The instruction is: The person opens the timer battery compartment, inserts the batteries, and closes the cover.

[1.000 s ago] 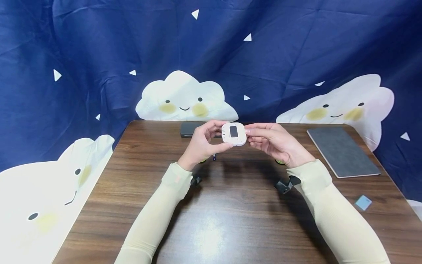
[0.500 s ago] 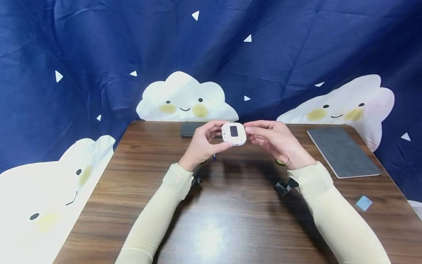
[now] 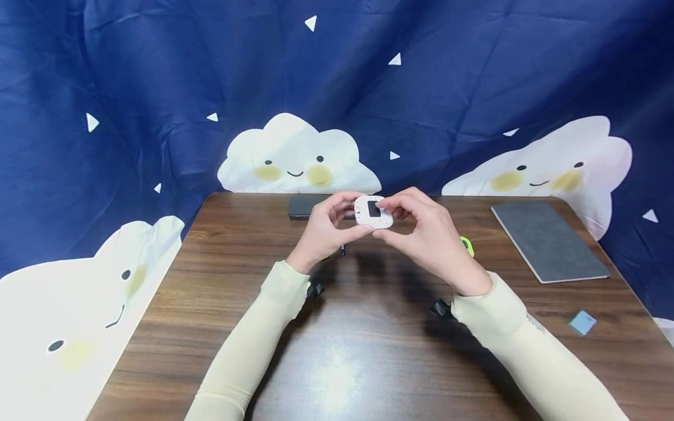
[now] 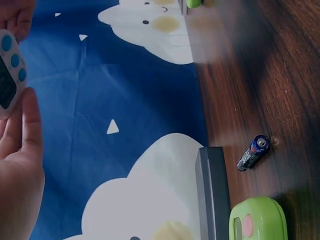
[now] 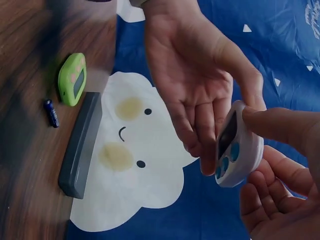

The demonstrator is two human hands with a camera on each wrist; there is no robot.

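Observation:
Held up above the table is a small white rounded-square digital timer (image 3: 364,219), with a dark rectangle in the face turned toward the head camera. My left hand (image 3: 329,227) grips its left edge between thumb and fingers. On its right side, my right hand (image 3: 429,237) pinches it, thumb at the lower edge and a fingertip over the dark rectangle. The right wrist view shows the screen and blue buttons of the timer (image 5: 245,155) on the opposite face. Only part of the timer (image 4: 9,75) enters the left wrist view.
A blue AA-type battery (image 4: 254,152) lies on the wooden table (image 3: 237,304), near a green timer (image 4: 267,220) and a dark grey case (image 3: 305,206). A bright green object (image 3: 467,247) is partly behind my right wrist. Rightward are a grey notebook (image 3: 547,241) and a light-blue square (image 3: 583,322).
My right hand has turned and moved leftward over the timer, its thumb now at the lower edge and a fingertip on the dark rectangle. My left hand and the timer stay nearly still.

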